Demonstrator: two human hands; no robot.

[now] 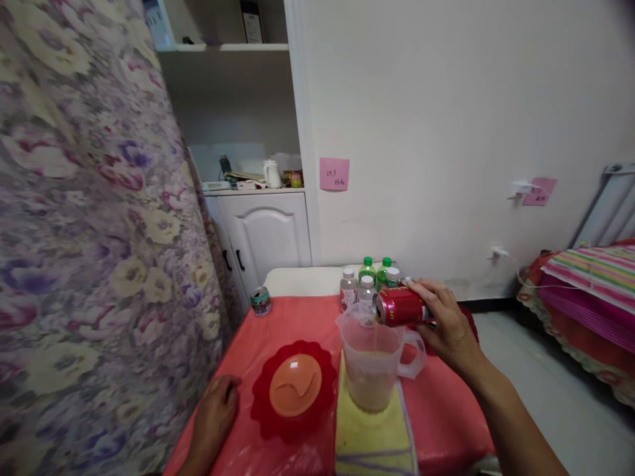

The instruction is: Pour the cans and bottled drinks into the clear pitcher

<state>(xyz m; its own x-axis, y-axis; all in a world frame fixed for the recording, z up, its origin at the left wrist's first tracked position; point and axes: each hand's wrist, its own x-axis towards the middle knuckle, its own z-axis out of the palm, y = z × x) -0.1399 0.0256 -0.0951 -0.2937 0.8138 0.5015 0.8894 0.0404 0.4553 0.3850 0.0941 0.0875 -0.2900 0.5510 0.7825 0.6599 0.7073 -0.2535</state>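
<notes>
My right hand [444,324] grips a red can [401,307], tipped on its side over the rim of a clear plastic jug [370,363]. A thin stream runs from the can's opening into the jug, where pale liquid lies. The jug stands on a yellow cloth [374,441], its handle pointing right. My left hand [217,404] rests at the left edge of the red-covered table, fingers curled; whether anything is in it is hidden. Beside it lies a red scalloped dish [296,385] with an orange centre.
Several bottles [348,288] with white or green caps stand behind the jug. An opened green can [260,301] is at the table's back left. A floral curtain [99,251] hangs left, and a bed [590,291] is at the right.
</notes>
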